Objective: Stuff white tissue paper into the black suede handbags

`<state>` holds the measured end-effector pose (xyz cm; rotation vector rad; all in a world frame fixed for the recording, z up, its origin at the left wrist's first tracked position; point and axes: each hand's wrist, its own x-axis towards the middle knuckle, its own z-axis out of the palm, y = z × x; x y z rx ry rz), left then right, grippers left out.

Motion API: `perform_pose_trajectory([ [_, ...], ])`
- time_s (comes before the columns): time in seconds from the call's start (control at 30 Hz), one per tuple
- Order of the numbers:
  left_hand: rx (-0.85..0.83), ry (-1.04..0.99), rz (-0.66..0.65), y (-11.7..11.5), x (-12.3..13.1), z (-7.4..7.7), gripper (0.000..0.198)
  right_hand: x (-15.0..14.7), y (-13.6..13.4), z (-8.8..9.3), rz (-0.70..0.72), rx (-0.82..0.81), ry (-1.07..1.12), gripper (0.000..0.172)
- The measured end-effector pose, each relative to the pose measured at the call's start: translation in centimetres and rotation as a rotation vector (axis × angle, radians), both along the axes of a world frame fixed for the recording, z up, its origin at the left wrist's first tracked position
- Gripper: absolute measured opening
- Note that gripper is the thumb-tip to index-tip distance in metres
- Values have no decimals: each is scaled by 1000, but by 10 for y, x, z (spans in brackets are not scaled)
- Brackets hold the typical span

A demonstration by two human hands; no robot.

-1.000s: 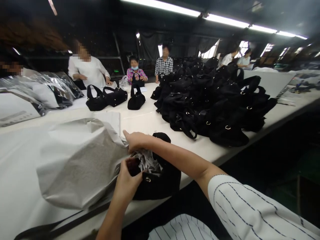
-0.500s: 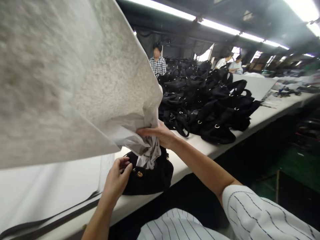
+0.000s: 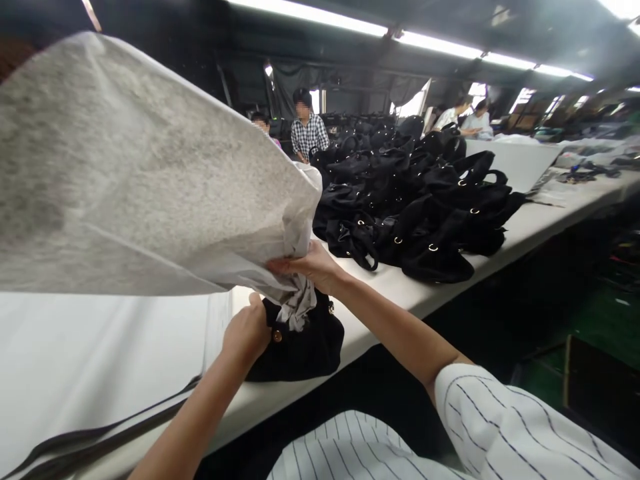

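"Black fabric handbag with gold studs [image 3: 313, 355]: where is it?"

"On the white counter [image 3: 420, 293], right of the left hand [image 3: 247, 328], which grips its rim."

"And the right hand [image 3: 316, 267]?"

"Clamped above its mouth on the crumpled neck of the large grey-white paper sheet [image 3: 195, 193], whose length slants up leftward."

Wht shirt [image 3: 355, 447] w/ thin dk stripes, approx. evenly spaced across front. R sleeve [image 3: 505, 417] short & loose, same wht fabric; stripes there look broken, i.e. dashed, hem nr elbow. Forearms [image 3: 395, 327] bare, L hand [image 3: 247, 330] & R hand [image 3: 317, 267] ditto, ungloved.
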<state>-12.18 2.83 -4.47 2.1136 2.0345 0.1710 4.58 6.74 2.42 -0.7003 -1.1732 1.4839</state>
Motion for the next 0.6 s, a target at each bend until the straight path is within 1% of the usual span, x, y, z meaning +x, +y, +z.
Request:
perform_pose_trajectory([
  [0.07, 9, 33, 16, -6, 0, 4, 31, 4, 1, -3, -30, 35, -12, 44],
  [0.13, 58, 45, 49, -15, 0, 4, 26, 8, 0, -4, -51, 64, -34, 44],
  [0.2, 182, 31, 111, -22, 0, 1, 30, 10, -1, -5, -66, 83, -50, 43],
  [0.27, 343, -5, 185, -27, 1, -6, 37, 12, -3, -5, -79, 93, -52, 43],
  [0.3, 404, -24, 221, -28, 2, -8, 39, 12, -3, -6, -88, 94, -54, 44],
  [0.33, 429, -36, 256, -28, 2, -10, 40, 12, -3, -7, -96, 95, -61, 43],
  [0.4, 378, -52, 310, -26, 4, -10, 46, 11, -2, -10, -115, 105, -89, 41],
  [0.47, 257, -40, 331, -23, 7, -5, 57, 11, 1, -14, -132, 116, -125, 39],
  [0.53, 187, 5, 312, -18, 10, 3, 67, 10, 5, -17, -141, 124, -141, 38],
  [0.6, 186, 91, 271, -14, 14, 10, 64, 7, 6, -18, -144, 136, -139, 38],
])
